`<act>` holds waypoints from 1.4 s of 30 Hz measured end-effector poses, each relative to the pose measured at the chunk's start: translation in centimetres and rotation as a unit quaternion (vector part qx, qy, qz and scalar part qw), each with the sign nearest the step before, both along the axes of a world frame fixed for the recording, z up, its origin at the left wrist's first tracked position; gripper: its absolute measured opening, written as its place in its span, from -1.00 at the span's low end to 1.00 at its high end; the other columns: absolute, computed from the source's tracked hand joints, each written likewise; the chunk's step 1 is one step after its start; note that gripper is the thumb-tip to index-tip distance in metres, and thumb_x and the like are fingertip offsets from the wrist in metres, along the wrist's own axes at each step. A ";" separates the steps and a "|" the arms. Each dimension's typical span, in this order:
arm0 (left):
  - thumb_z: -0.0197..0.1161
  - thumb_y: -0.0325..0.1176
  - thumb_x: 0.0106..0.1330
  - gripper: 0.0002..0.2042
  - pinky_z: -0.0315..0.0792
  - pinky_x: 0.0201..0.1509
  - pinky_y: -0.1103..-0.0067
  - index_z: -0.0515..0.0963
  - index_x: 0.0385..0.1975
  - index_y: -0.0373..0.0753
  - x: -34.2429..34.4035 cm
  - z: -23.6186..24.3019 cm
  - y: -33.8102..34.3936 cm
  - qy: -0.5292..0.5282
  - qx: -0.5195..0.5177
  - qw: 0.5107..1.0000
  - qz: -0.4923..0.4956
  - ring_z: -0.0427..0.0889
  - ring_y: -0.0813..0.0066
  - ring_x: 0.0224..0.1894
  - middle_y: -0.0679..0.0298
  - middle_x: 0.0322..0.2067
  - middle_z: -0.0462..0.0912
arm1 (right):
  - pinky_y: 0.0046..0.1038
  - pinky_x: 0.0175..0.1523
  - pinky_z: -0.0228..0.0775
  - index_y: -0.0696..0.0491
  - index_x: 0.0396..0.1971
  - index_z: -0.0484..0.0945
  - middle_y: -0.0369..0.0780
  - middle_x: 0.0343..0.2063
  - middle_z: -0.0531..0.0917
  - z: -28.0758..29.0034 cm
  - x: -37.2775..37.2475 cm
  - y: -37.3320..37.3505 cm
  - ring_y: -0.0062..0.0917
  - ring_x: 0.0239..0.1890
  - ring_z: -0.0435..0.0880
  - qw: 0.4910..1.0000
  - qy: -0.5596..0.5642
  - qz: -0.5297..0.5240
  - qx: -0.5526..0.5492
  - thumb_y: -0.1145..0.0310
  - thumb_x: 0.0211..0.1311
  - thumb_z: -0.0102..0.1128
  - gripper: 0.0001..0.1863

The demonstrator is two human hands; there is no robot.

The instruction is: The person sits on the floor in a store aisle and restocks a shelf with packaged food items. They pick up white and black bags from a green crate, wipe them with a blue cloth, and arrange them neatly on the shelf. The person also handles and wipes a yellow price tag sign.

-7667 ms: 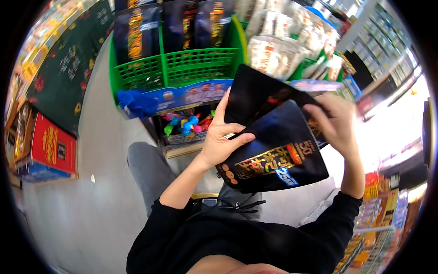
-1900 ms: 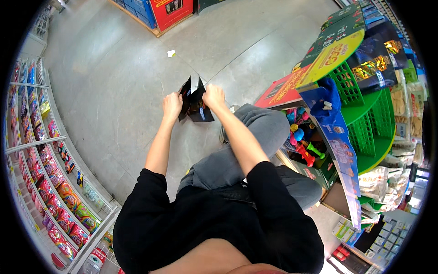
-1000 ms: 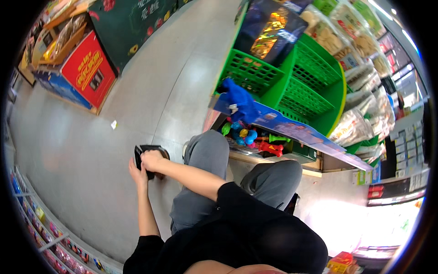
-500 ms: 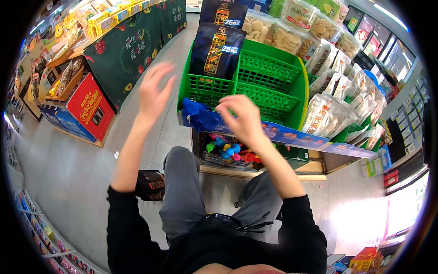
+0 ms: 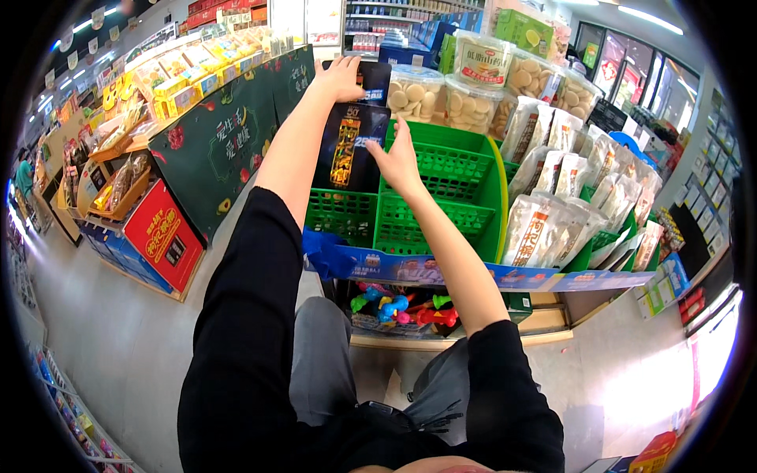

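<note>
A black pouch [image 5: 348, 146] with gold lettering stands upright in the left rear compartment of a green plastic basket [image 5: 465, 168]. Behind it is another black pouch [image 5: 378, 83], partly covered by my left hand [image 5: 341, 80]. My left fingers wrap over that rear pouch at its upper left, the thumb across its front. At the front pouch's right side is my right hand [image 5: 400, 164], thumb and fingers apart, the thumb tip over the pouch's face; contact is hard to judge. A crumpled blue cloth [image 5: 327, 254] hangs at the basket's front left corner.
Clear tubs of pale round biscuits [image 5: 415, 93] stand behind the basket. White pouches [image 5: 536, 229] fill the right side of the stand. Colourful toys [image 5: 398, 306] lie on the shelf below. A dark green display counter [image 5: 229, 138] and a red box [image 5: 167, 236] are at left.
Both hands have moved forward: the left from beside the basket onto the rear pouch, the right from the basket's front to the front pouch. The view has tilted up, showing more shelves behind.
</note>
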State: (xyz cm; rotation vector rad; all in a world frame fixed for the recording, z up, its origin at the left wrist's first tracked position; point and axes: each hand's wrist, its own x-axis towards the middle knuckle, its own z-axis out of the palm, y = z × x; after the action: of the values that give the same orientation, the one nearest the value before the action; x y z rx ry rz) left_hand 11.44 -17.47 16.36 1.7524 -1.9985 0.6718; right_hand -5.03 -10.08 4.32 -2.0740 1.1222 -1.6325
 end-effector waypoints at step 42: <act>0.27 -0.35 0.23 -0.79 0.37 -0.36 0.60 0.52 -0.45 -0.42 18.2 -25.7 58.9 0.370 -0.051 0.888 0.267 0.48 0.61 -0.48 0.21 -0.58 0.53 | -0.50 -0.36 0.44 0.13 -0.39 0.62 -0.20 -0.53 0.65 -14.5 10.5 26.6 -0.53 -0.49 0.63 0.902 0.104 0.400 0.125 0.38 0.17 0.22 -0.87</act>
State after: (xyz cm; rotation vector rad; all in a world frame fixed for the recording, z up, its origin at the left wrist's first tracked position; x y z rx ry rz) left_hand 29.67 41.44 -9.32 2.0819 -0.9621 0.1792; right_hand 5.45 16.55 -10.21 -2.1350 0.3751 -0.8383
